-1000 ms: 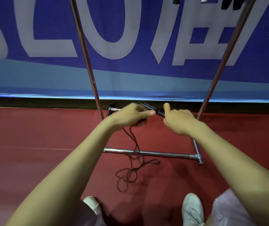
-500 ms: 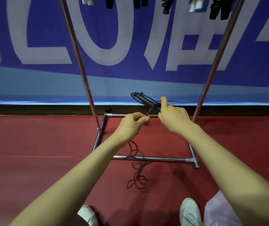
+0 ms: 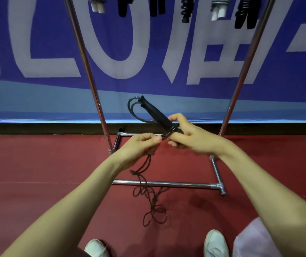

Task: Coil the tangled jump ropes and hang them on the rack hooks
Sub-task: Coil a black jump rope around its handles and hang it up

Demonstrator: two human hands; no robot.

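Mid-coiling by the looks: the black foam-handled jump rope (image 3: 155,113) is gripped by the right hand (image 3: 191,135), its thin black cord (image 3: 142,179) is pinched by the left hand (image 3: 141,145), and the slack tangled on the red floor (image 3: 37,164) probably needs to be wound on next.

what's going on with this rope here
A person is coiling a thin black jump rope. The right hand holds its two black handles, with a few turns wrapped round them; the left hand pinches the cord beside them. The rest trails tangled on the red floor by the chrome rack. Other coiled ropes hang above.
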